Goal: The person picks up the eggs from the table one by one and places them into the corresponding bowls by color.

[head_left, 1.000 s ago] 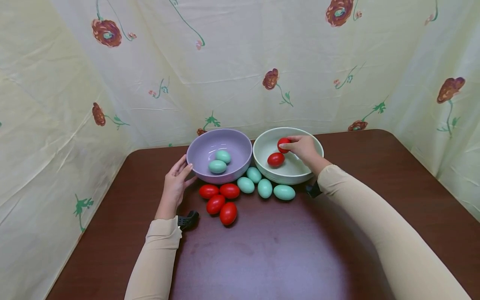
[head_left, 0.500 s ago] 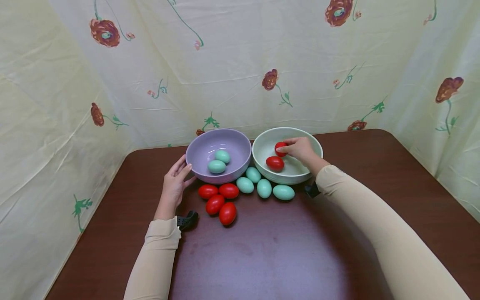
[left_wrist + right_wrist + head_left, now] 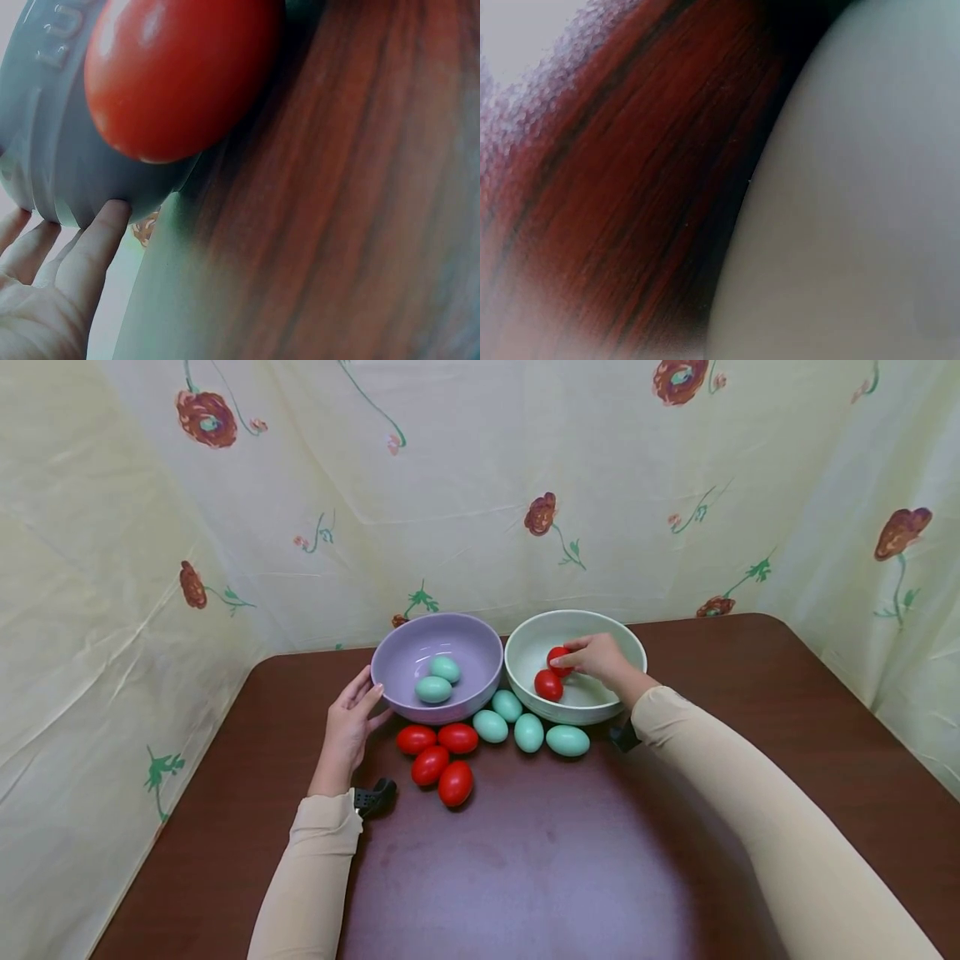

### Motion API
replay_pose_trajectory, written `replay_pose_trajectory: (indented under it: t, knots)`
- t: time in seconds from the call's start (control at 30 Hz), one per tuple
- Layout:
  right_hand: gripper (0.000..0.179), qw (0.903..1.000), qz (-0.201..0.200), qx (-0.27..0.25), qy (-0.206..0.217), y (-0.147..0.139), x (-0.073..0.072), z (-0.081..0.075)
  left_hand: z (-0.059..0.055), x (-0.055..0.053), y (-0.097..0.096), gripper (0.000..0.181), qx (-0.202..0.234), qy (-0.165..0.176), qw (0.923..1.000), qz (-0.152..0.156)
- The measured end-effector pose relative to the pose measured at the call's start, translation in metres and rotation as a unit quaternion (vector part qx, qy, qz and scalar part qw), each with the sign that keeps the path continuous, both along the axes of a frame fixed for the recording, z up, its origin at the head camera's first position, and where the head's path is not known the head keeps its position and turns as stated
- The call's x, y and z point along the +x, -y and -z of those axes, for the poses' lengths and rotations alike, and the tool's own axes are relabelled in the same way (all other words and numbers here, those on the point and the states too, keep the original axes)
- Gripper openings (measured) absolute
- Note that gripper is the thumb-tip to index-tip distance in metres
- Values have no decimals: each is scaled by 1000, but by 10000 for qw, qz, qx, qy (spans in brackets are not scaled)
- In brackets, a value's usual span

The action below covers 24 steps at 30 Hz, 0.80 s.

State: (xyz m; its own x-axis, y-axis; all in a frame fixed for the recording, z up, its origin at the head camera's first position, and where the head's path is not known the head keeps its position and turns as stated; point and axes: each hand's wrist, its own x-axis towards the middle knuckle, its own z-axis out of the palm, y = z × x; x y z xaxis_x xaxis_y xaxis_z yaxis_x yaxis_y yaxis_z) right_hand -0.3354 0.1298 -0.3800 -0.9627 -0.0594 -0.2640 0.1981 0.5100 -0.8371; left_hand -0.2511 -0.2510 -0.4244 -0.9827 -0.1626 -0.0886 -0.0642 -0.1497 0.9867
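Observation:
Inside the pale green bowl [image 3: 532,647], my right hand [image 3: 603,662] pinches a red egg [image 3: 556,657] between thumb and fingers. A second red egg [image 3: 548,686] lies in the bowl just in front of it. The bowl's smooth outer wall [image 3: 847,210] fills much of the right wrist view, which does not show the hand. My left hand [image 3: 347,727] rests its extended fingers on the left side of a purple bowl [image 3: 405,652], fingertips against the wall in the left wrist view. Two mint-green eggs [image 3: 433,690] lie in the purple bowl.
Several red eggs [image 3: 431,766] lie on the brown table [image 3: 525,877] before the purple bowl. Several mint-green eggs [image 3: 528,733] sit in front of where the bowls meet. A flowered cloth [image 3: 465,527] hangs behind the table and along its sides.
My right hand has shifted slightly left and lower in the bowl with its red egg. The other red egg has turned. My left hand stays on the purple bowl.

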Motion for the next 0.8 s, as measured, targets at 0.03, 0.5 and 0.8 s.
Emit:
replay_pose_trajectory:
  t: [0.03, 0.5, 0.8]
  knots:
    - [55, 10000, -21, 13, -4, 0, 0, 0, -1, 0, 0, 59, -6, -1, 10000, 5]
    - [55, 9993, -204, 303, 120, 1, -1, 3, -2, 2, 0, 59, -10, 70, 10000, -2]
    - [55, 9991, -43, 93, -421, -4, 4, -5, 0, 0, -1, 58, -21, 20, 10000, -14]
